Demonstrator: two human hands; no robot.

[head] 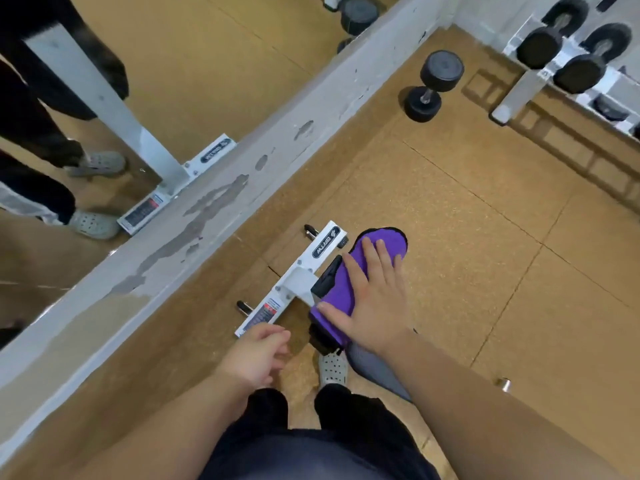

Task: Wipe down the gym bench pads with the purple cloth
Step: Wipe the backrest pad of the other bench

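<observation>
Against the far left, a mirror (104, 81) runs along the wall, its scuffed white ledge (207, 209) cutting diagonally across the floor. Next rightward: white bench foot (294, 278), bolted crossbar with stub pegs, label stickers. Left hand (258, 355) hangs just beside that foot, fingers loosely curled, holding nothing, touching nothing I can make out.

Right of it, the gym bench pad (327, 277), black, narrow, mostly hidden under the purple cloth (341, 289). Right hand (370, 299) lies flat on top, fingers spread and apart, palm pressing cloth to pad rather than gripping it.

Cloth looks soft, light, limp; it drapes over the pad's edges. Judgement: it will bunch or slide under a loose palm, so flat pressure or a pinch at a folded edge suits best. Pad surface likely smooth.

Edges: pad is narrow, cloth overhangs both sides; a wide stroke may run off. Person's shoe (333, 367) sits close below.

Further right: open cork floor (485, 254), roomy. One dumbbell (433, 86) well apart, rack (568, 60) at far corner.
</observation>
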